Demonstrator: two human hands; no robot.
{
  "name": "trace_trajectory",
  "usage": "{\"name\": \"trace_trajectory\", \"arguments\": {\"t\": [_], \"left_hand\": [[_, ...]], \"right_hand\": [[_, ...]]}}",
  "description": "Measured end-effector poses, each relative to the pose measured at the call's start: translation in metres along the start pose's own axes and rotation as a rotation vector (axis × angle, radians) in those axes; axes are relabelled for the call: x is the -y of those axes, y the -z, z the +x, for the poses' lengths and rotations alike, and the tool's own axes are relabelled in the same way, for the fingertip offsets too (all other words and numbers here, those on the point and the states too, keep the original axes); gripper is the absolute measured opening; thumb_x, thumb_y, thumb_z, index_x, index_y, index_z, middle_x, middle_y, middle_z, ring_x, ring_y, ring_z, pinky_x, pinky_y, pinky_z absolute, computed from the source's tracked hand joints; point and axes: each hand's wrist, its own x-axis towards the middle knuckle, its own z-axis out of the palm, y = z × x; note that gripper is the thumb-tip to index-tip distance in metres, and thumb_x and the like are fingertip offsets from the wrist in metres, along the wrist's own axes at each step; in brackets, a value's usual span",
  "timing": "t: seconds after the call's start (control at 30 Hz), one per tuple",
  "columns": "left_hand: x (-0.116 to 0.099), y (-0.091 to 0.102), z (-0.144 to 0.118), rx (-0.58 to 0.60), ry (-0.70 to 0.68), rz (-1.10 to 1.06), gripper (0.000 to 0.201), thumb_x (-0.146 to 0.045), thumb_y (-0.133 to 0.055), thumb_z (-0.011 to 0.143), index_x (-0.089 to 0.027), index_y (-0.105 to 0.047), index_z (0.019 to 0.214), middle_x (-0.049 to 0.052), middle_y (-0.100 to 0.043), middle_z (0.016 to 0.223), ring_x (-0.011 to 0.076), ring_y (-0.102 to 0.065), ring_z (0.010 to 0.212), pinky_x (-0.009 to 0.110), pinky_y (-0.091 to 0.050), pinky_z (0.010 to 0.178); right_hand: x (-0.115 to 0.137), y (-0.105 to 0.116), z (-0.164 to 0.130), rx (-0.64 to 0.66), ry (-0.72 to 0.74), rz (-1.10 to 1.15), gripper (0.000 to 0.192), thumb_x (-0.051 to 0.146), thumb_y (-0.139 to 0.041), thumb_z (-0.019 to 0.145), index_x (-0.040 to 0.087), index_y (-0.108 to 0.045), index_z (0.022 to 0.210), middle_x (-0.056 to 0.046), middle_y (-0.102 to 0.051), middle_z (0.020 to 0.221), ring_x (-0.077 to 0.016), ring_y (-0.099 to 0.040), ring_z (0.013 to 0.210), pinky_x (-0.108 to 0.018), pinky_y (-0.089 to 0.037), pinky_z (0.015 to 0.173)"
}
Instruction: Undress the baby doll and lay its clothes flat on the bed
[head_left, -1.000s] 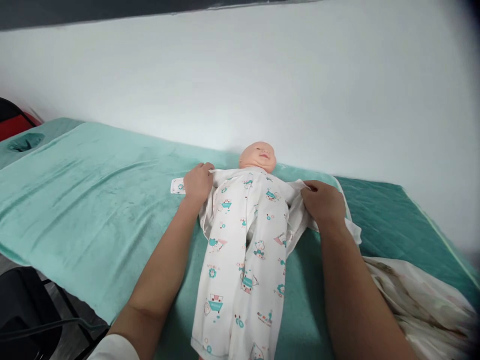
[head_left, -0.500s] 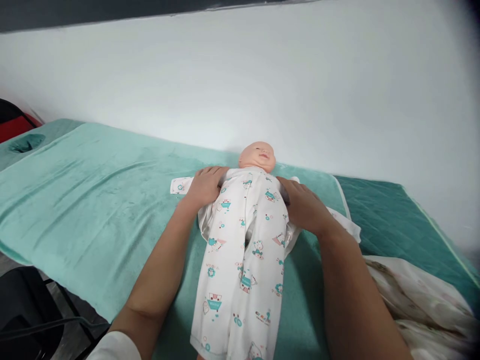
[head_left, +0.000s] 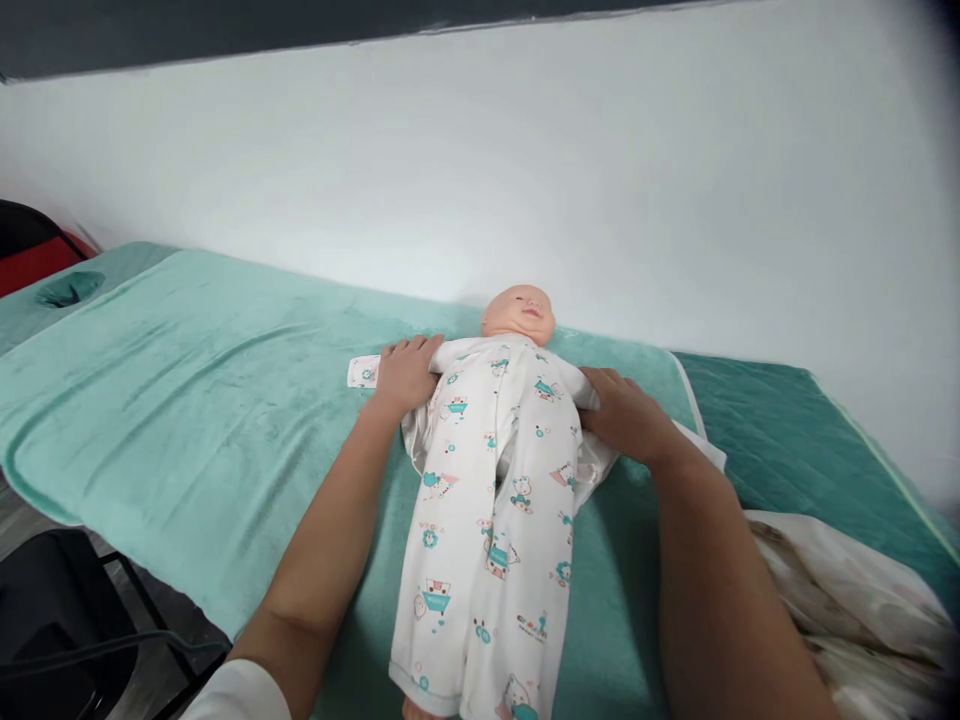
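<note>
Resting both hands on the upper part of a printed white garment, the person seems to be settling its sleeves about the shoulders of a doll. The left hand covers the sleeve on its side, fingers close together and gently bent, with the cuff showing beyond it. The right hand curves over the opposite sleeve near the shoulder, its fingers likewise close together. Both thumbs are largely hidden, so one cannot tell whether either hand truly pinches the cloth or merely lies on it.

Done well, this step probably calls for light, even pressure on both sides, so that the front does not twist off centre. The cloth is best eased along the arms with flat fingers rather than tugged, and any bunched folds below the hands smoothed outward. The parted front edges, gaping near the waist, deserve an eye too.

The doll lies on its back on a green blanket, between the person's forearms. Its head points away, near the wall; its legs point back toward the person. The long axis runs away from the person, slanting slightly rightward at the head, and the face is upward, turned a little to the right.
</note>
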Motion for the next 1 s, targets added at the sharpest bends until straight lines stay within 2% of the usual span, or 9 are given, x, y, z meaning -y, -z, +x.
{"name": "trace_trajectory", "arguments": {"t": [0.1,0.2,0.33,0.43,0.6,0.73,0.83,0.9,1.0], "left_hand": [[-0.003,-0.002,-0.002,-0.036,0.01,-0.004,0.062,-0.019,-0.05,0.084,-0.027,-0.047,0.146,0.009,-0.062,0.136,0.0329,-0.055,0.122,0.052,-0.04,0.103],[-0.005,-0.005,-0.006,-0.081,0.04,-0.034,0.063,-0.018,-0.05,0.083,-0.029,-0.048,0.146,0.007,-0.061,0.138,0.0305,-0.053,0.125,0.05,-0.035,0.11],[-0.006,-0.005,-0.01,-0.12,0.054,-0.121,0.066,-0.017,-0.052,0.081,-0.029,-0.048,0.146,0.004,-0.058,0.142,0.0272,-0.051,0.13,0.046,-0.029,0.116],[-0.006,-0.004,-0.012,-0.144,0.05,-0.187,0.067,-0.017,-0.052,0.079,-0.029,-0.049,0.145,0.002,-0.057,0.145,0.0246,-0.051,0.131,0.042,-0.03,0.117],[-0.005,-0.006,-0.012,-0.224,0.12,-0.252,0.053,-0.019,-0.05,0.085,-0.025,-0.056,0.137,0.003,-0.063,0.138,0.0232,-0.054,0.129,0.038,-0.035,0.113],[-0.005,-0.008,-0.009,-0.243,0.188,-0.246,0.042,-0.021,-0.05,0.088,-0.025,-0.061,0.128,0.004,-0.067,0.129,0.0252,-0.058,0.123,0.04,-0.039,0.108],[-0.006,-0.008,-0.007,-0.243,0.217,-0.233,0.037,-0.021,-0.05,0.089,-0.026,-0.062,0.124,0.004,-0.069,0.125,0.0254,-0.06,0.121,0.04,-0.039,0.107],[-0.006,-0.008,-0.007,-0.241,0.224,-0.223,0.034,-0.021,-0.051,0.09,-0.026,-0.063,0.121,0.005,-0.07,0.123,0.0255,-0.06,0.119,0.041,-0.039,0.106],[-0.007,-0.007,-0.009,-0.274,0.224,-0.228,0.033,-0.02,-0.051,0.09,-0.027,-0.063,0.12,0.005,-0.069,0.122,0.0253,-0.061,0.117,0.04,-0.041,0.104]], "right_hand": [[0.006,0.001,-0.008,-0.119,-0.027,0.025,0.057,0.026,-0.058,0.081,0.023,-0.052,0.138,-0.017,-0.052,0.148,-0.0436,-0.046,0.135,-0.065,-0.036,0.11],[0.024,0.015,-0.019,-0.246,0.037,0.046,0.057,0.021,-0.051,0.084,0.023,-0.048,0.141,-0.016,-0.048,0.152,-0.0399,-0.041,0.142,-0.068,-0.028,0.115],[0.076,0.043,-0.02,-0.319,0.234,0.217,0.048,0.02,-0.039,0.092,0.02,-0.052,0.138,-0.014,-0.055,0.144,-0.0299,-0.047,0.138,-0.051,-0.039,0.115],[0.125,0.054,-0.003,-0.172,0.275,0.247,0.043,0.028,-0.041,0.096,0.019,-0.055,0.135,-0.012,-0.059,0.14,-0.0284,-0.051,0.134,-0.046,-0.043,0.111],[0.183,0.052,0.045,0.147,0.282,-0.153,0.038,0.031,-0.043,0.095,0.013,-0.063,0.121,-0.019,-0.062,0.129,-0.0339,-0.058,0.118,-0.044,-0.05,0.091],[0.204,0.045,0.071,0.32,0.307,-0.294,0.033,0.029,-0.053,0.09,0.013,-0.067,0.116,-0.02,-0.061,0.128,-0.0346,-0.06,0.115,-0.039,-0.051,0.081],[0.213,0.038,0.08,0.402,0.296,-0.33,0.027,0.025,-0.062,0.084,0.016,-0.07,0.108,-0.017,-0.069,0.114,-0.0316,-0.066,0.1,-0.037,-0.051,0.074],[0.216,0.034,0.083,0.403,0.298,-0.327,0.025,0.023,-0.064,0.082,0.017,-0.071,0.105,-0.015,-0.072,0.108,-0.0298,-0.068,0.093,-0.037,-0.05,0.072],[0.215,0.033,0.084,0.351,0.303,-0.33,0.028,0.023,-0.062,0.083,0.018,-0.07,0.11,-0.016,-0.072,0.112,-0.0304,-0.068,0.097,-0.036,-0.049,0.072]]}}
